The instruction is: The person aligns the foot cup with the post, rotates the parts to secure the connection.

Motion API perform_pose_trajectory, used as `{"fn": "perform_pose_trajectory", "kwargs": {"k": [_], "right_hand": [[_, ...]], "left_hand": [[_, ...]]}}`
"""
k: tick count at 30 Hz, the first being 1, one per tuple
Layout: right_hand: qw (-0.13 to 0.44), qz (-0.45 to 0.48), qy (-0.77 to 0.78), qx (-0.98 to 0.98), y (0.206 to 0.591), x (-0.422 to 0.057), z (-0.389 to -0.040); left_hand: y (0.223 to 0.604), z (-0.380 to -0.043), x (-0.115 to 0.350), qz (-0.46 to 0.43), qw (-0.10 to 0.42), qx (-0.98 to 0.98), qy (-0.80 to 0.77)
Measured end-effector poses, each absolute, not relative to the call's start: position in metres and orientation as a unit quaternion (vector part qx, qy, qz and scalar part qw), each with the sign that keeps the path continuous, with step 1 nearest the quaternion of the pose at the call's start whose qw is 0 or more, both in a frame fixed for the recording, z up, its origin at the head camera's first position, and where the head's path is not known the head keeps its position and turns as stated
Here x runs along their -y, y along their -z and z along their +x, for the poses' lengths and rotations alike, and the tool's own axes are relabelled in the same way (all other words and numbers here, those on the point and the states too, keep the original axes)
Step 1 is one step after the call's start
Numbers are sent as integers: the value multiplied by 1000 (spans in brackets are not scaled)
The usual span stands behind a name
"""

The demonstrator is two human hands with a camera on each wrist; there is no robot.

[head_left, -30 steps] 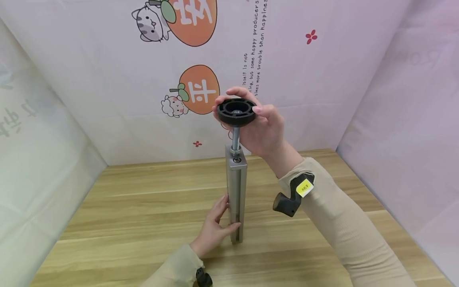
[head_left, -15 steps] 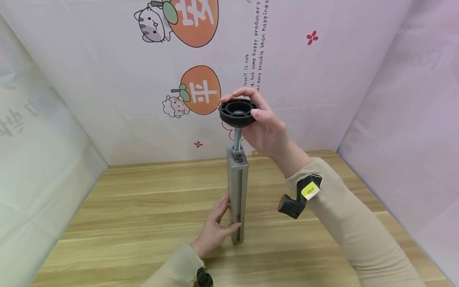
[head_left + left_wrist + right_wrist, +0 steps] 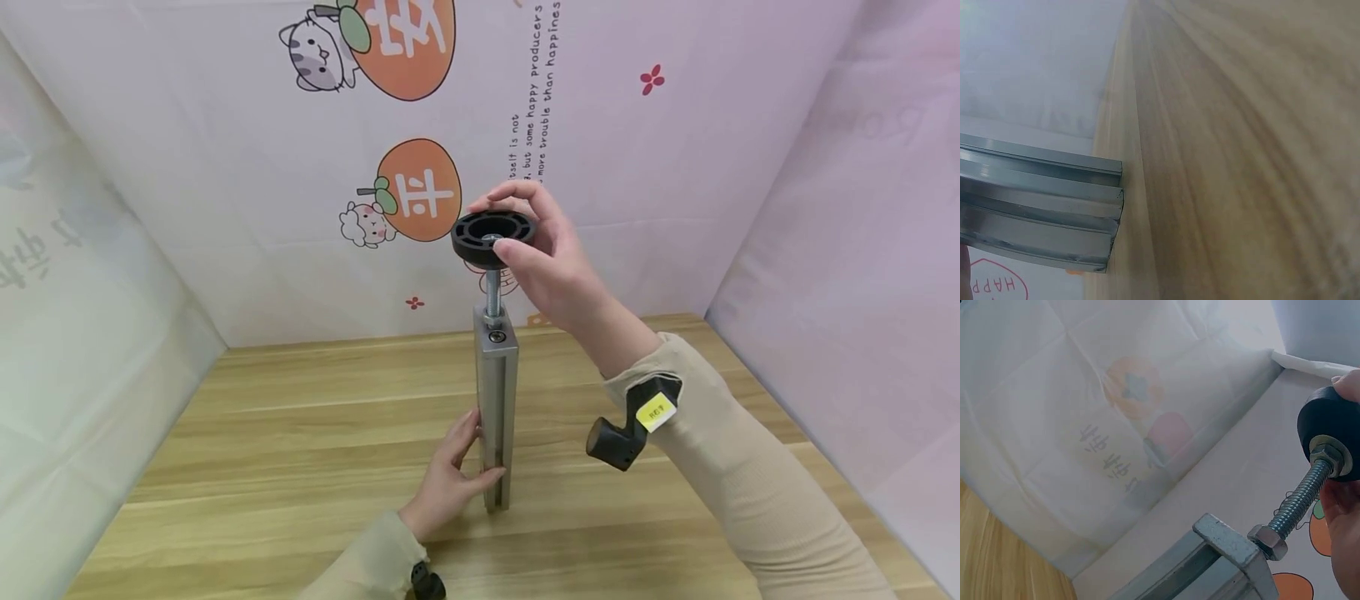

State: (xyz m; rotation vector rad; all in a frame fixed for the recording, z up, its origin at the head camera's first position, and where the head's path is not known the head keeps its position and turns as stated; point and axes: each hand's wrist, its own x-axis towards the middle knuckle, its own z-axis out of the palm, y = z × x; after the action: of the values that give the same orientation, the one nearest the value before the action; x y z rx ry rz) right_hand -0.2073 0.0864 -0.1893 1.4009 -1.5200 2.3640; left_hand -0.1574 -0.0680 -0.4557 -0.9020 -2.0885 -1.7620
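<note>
Two-handed on a wood-grain surface (image 3: pixel 315 425): you steady a grooved metal bar (image 3: pixel 496 408) standing upright on its lower end, near the middle of the head view. Your left grip (image 3: pixel 442 487) holds the bar low down, thumb on the near face and fingers at the far left side. Above, your right grip (image 3: pixel 558 267) pinches the round black foot (image 3: pixel 471 251), thumb over the near rim, fingertips at the far edge. A threaded rod (image 3: pixel 492 290) joins the foot to the bar; the right-wrist view shows one nut (image 3: pixel 1268 542) near the end plate (image 3: pixel 1225 537) and another just under the foot. In front of the rod, a screw head (image 3: pixel 497 337) sits in the bar's top. Both your sleeves (image 3: pixel 757 483) are beige, and a black wrist mount (image 3: pixel 618 443) with a yellow label (image 3: pixel 656 412) is on the right. Behind you see a white backdrop (image 3: pixel 600 167) printed with orange fruit (image 3: pixel 422 225).
</note>
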Motion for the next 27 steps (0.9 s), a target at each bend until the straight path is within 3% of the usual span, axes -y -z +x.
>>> {"fn": "perform_pose_trajectory", "kwargs": {"k": [12,27], "right_hand": [[94,356,-713,596,183,-84,-194],[334,322,-583,668,186,-71,-185]], "left_hand": [[455,-158,67,-319,135,716,606],[459,-160,67,-331,147,711,603]]}}
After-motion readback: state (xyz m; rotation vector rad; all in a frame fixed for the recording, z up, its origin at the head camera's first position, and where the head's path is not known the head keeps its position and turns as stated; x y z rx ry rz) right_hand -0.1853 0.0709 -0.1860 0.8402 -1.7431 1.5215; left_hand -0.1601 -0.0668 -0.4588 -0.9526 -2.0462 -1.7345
